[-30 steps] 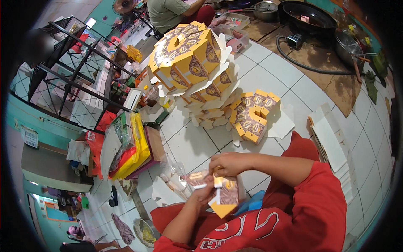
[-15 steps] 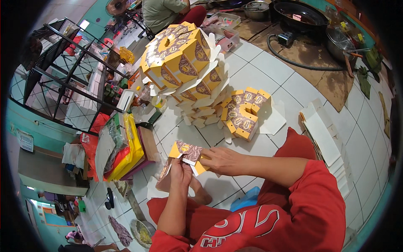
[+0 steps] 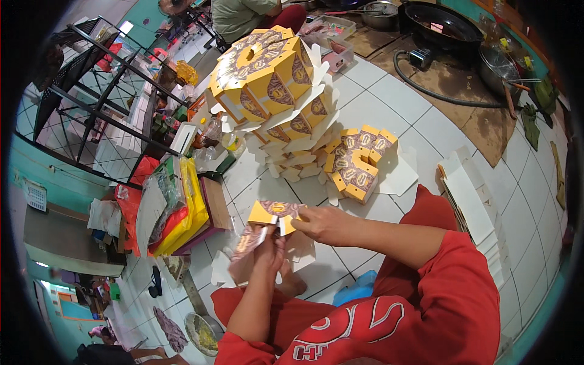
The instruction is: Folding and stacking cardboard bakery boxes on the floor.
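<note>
My left hand (image 3: pixel 269 248) grips a yellow carton with brown printing (image 3: pixel 263 212) from below, its fingers partly hidden by a hanging printed flap and white tabs. My right hand (image 3: pixel 311 223) pinches the carton's right side. Just beyond, a ring-like group of folded yellow cartons (image 3: pixel 356 158) rests on white sheets on the floor. A tall stack of similar cartons (image 3: pixel 274 85) with white flaps sticking out stands behind it.
A co-worker (image 3: pixel 246 18) sits at the back. A black wok (image 3: pixel 444 21), hose and pots stand on cardboard at upper right. Flat white cartons (image 3: pixel 471 201) lie right of my knee. Coloured bags (image 3: pixel 191 225) are piled left. A bowl (image 3: pixel 204 334) sits lower left.
Both hands have moved up, away from my lap, with the carton. Its top is now more level, and a printed flap hangs lower at the left.
</note>
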